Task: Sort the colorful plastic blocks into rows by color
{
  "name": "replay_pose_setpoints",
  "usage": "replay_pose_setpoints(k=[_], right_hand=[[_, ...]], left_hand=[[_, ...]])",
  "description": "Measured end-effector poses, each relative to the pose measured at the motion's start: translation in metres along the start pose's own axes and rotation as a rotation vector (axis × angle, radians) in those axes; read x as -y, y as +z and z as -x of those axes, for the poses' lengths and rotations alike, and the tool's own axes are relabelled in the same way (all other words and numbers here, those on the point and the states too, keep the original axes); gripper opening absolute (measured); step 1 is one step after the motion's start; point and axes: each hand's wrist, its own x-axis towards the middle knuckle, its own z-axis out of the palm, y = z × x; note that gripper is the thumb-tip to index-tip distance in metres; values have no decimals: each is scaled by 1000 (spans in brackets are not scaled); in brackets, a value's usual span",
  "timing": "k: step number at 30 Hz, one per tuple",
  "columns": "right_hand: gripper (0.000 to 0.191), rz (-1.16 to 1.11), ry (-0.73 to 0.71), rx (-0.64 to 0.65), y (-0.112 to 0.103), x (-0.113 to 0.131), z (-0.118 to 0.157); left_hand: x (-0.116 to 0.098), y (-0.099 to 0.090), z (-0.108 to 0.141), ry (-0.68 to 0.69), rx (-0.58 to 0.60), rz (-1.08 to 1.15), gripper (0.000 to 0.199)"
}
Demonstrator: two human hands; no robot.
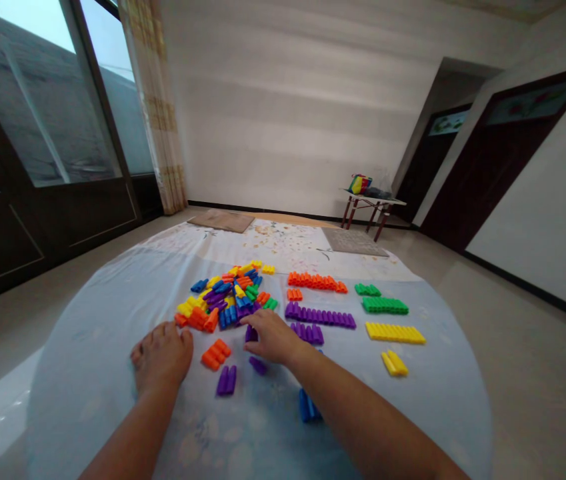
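Note:
My left hand lies flat on the blue tablecloth, left of an orange block group, holding nothing. My right hand has its thumb and fingers closed around a purple block at the near edge of a mixed pile. Just below it are a loose purple block and a purple pair. Rows of orange, purple, green and yellow blocks lie to the right. Blue blocks are partly hidden by my right forearm.
The round table has two flat mats, a brown one and a grey one, at its far side. Behind stands a small table with a colourful bag. Glass doors are at the left.

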Motion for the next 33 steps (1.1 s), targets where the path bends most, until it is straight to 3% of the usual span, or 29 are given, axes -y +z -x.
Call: replay_pose_setpoints(k=[4,12,15,18,21,24,28,33], right_hand=[[48,45,125,47,-10,-19,4],[40,-5,79,103,-16,-30,6],[42,-54,77,1,-32,-41,16],[44,-75,168,-159,-53,-68,31],[43,-58,268,-163,-66,-99,43],[39,-44,294,-75,-67,-115,45],[39,-19,285,-1,-59,-116,41],[47,-59,256,-13,-57,-115,42]], left_hand=[[-1,-1,0,-4,-2,-7,49],[-2,-3,-1,-14,17,-26,49],[-2,-4,-1,-18,32,-48,50],[0,-2,-2,-27,41,-45,50],[2,2,-4,-33,43,-29,50],[4,4,-6,-36,39,-18,50],[4,4,-6,-36,48,-27,51],[7,6,-7,-32,47,-35,51]])
